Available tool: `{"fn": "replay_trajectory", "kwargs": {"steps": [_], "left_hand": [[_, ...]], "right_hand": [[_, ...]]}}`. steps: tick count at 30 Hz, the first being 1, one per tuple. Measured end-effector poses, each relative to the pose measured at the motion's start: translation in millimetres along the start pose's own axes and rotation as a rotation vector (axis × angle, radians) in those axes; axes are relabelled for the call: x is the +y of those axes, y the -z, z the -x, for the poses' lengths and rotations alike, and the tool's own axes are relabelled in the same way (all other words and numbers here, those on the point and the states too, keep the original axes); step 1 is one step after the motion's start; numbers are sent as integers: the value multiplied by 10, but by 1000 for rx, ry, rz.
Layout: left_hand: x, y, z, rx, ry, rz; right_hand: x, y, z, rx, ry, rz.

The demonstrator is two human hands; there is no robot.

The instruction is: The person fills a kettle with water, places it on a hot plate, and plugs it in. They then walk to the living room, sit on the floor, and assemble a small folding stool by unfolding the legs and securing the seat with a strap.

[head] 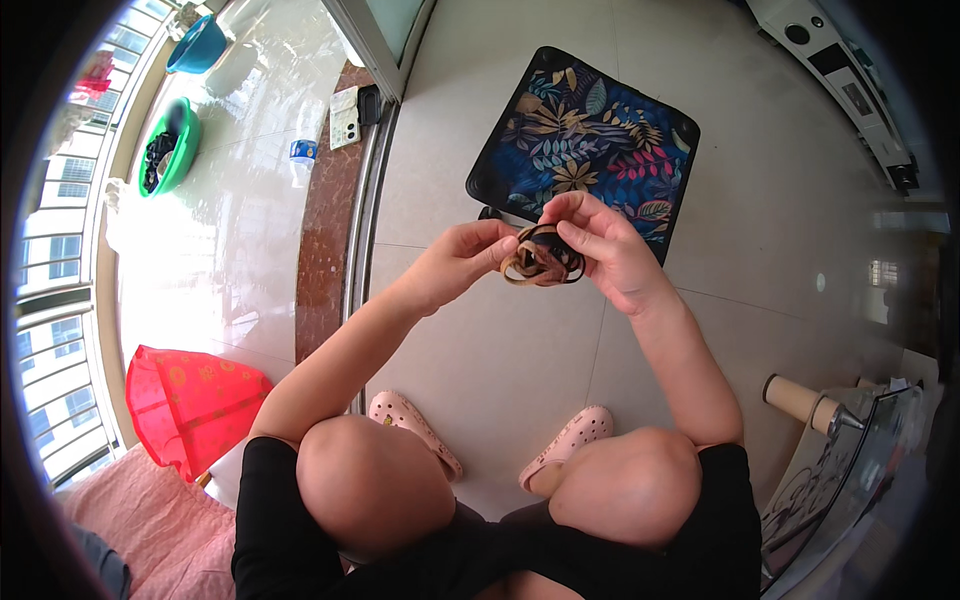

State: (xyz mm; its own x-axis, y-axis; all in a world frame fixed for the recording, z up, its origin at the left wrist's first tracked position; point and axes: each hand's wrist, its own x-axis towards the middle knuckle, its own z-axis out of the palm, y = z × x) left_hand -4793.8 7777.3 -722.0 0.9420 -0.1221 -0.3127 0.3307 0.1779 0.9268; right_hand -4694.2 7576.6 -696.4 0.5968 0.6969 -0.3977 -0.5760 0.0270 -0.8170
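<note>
Between my hands, above the tiled floor, is a loose bunch of elastic hair ties (541, 259) in black, tan and brown. The fingers and thumb of my left hand (474, 255) pinch its left side. At its upper right, my right hand (600, 244) grips the bunch between thumb and fingers. Just beyond the hands stands a low square stool or small table (592, 142) with a dark leaf-patterned top and black corners. Its near edge is partly hidden behind my right hand.
A smartphone (345, 124) and a black tray (369, 105) lie on the brown sill beside the sliding-door track. A plastic bottle (302, 152), a green basin (184, 146) and a blue basin (199, 46) are at left. A red bag (191, 397) is near my left elbow; a glass-topped table (847, 465) stands right.
</note>
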Motion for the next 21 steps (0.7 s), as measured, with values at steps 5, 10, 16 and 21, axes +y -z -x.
{"fn": "replay_trajectory", "kwargs": {"steps": [5,10,16,21], "left_hand": [[-206,197,68,-73,-11,203],[-240,85,98,-79,39,71],[-362,-79,-36,-211,62,153],[-434,78,48,-83,200,366]], "right_hand": [[46,72,128,-26,24,360],[56,165,195,-70,-63,323],[95,185,223,50,79,288],[22,362,325,207,99,123]]}}
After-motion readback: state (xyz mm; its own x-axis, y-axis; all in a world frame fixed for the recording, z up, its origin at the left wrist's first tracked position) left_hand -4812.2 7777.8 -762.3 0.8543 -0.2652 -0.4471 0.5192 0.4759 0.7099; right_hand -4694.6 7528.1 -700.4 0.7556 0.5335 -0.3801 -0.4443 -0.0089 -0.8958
